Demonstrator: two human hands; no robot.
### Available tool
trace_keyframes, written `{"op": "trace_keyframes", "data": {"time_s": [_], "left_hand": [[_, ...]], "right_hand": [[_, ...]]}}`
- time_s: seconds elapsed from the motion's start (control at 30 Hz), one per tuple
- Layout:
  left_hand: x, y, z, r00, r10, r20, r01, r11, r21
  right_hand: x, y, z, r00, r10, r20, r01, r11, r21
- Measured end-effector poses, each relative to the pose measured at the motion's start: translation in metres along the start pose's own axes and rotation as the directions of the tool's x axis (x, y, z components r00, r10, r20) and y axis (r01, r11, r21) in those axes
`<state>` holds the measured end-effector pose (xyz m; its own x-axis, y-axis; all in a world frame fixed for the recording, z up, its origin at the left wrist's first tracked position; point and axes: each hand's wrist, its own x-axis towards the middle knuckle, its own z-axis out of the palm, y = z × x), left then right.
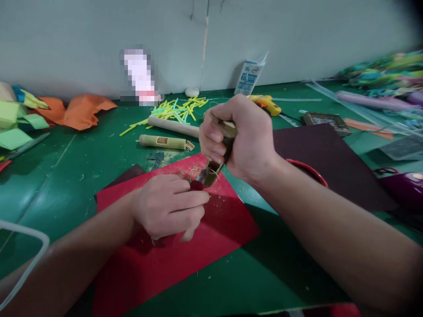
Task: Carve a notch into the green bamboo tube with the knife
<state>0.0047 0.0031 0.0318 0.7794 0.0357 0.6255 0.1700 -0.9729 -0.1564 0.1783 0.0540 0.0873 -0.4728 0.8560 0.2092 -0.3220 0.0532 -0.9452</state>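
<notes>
My right hand is wrapped round a short bamboo tube, held tilted with its notched lower end pointing down toward the left. My left hand is closed on a small knife with a metal blade and a red part showing; most of its handle is hidden by the fingers. The blade meets the bamboo at the cut opening, where thin shavings curl. Below both hands lies a red sheet sprinkled with shavings. Another notched bamboo tube rests beyond them, with a small chip at its right end.
Behind lie a plain wooden rod and a pile of yellow and green sticks. A yellow glue gun and a carton stand near the wall. Orange paper is at left, a dark sheet at right.
</notes>
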Motion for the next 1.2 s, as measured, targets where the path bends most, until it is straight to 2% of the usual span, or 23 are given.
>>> {"op": "trace_keyframes", "data": {"time_s": [0.13,0.37,0.47,0.6,0.67,0.83,0.93,1.03,1.13,1.2], "left_hand": [[0.006,0.008,-0.004,0.977,-0.2,-0.08,0.188,0.972,-0.141],[0.016,0.008,-0.011,0.949,-0.304,-0.084,0.276,0.929,-0.247],[0.014,0.005,-0.007,0.961,-0.265,-0.077,0.24,0.94,-0.241],[0.004,0.0,0.002,0.983,-0.129,-0.13,0.102,0.975,-0.196],[-0.002,-0.003,0.006,0.99,-0.074,-0.122,0.051,0.982,-0.181],[-0.004,-0.002,0.012,0.998,0.035,-0.059,-0.037,0.999,-0.03],[0.004,0.001,0.012,1.0,0.006,0.018,-0.007,0.998,0.069],[0.008,0.002,0.01,0.997,-0.01,0.07,0.002,0.994,0.109],[0.009,0.005,0.006,0.998,-0.031,0.049,0.029,0.998,0.055],[0.011,0.009,0.001,0.99,-0.138,-0.026,0.137,0.99,-0.041]], "right_hand": [[0.0,0.002,0.0,1.0,-0.013,-0.009,0.013,1.0,-0.014],[0.0,0.002,0.0,1.0,-0.018,-0.024,0.017,0.998,-0.064],[0.001,0.001,0.001,1.0,0.02,0.011,-0.019,0.996,-0.085],[0.001,0.0,0.004,0.996,0.044,0.073,-0.039,0.996,-0.076],[0.001,0.0,0.006,0.996,0.025,0.091,-0.018,0.997,-0.077],[0.004,-0.001,0.007,0.997,0.07,0.01,-0.069,0.994,-0.086],[0.006,-0.001,0.006,0.996,0.085,-0.037,-0.086,0.996,-0.024],[0.005,0.002,0.005,0.997,0.046,-0.056,-0.046,0.999,-0.005],[0.002,0.004,0.005,0.999,-0.018,-0.047,0.017,1.0,-0.027],[0.0,0.006,0.006,0.999,-0.042,-0.014,0.042,0.998,-0.036]]}}
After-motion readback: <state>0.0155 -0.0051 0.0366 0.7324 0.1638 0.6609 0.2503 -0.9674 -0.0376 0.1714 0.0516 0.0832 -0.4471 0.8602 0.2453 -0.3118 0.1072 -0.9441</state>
